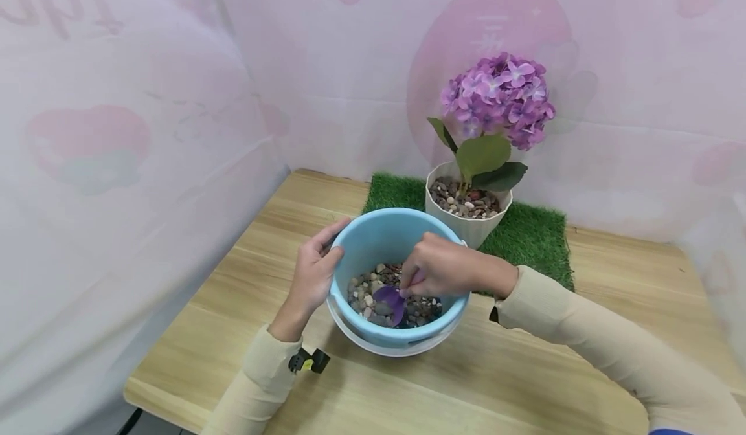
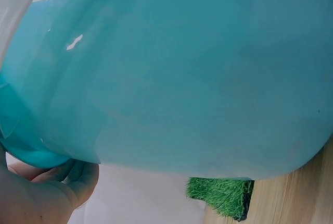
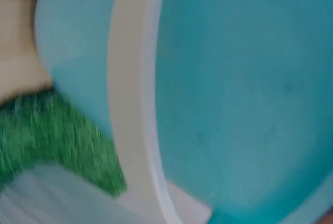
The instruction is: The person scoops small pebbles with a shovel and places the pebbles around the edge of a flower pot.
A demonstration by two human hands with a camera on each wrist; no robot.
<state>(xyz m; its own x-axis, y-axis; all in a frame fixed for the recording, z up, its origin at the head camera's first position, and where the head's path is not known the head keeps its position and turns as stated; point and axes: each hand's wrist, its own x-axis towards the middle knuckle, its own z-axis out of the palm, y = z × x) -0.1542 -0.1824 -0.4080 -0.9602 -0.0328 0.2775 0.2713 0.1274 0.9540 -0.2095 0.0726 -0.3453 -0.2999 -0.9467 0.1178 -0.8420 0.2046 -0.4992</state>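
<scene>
A light blue bucket (image 1: 379, 234) stands on the wooden table, with pebbles (image 1: 362, 290) lying in its bottom. My left hand (image 1: 311, 270) grips its left rim, thumb at the inner side and fingers outside; the left wrist view shows those fingers (image 2: 78, 182) against the bucket's outer wall (image 2: 182, 78). Inside the bucket my right hand (image 1: 440, 265) pinches the handle of a small purple shovel (image 1: 390, 302), whose blade lies among the pebbles. In the right wrist view the bucket's white handle (image 3: 132, 78) crosses its blurred outer wall; the right hand is mostly out of that frame.
Behind the bucket, a white pot (image 1: 469, 228) with pebbles and a purple hydrangea (image 1: 501, 95) stands on a green turf mat (image 1: 533, 234). The wooden table (image 1: 233, 318) extends to both sides. Printed cloth (image 1: 350, 98) hangs at the back and left.
</scene>
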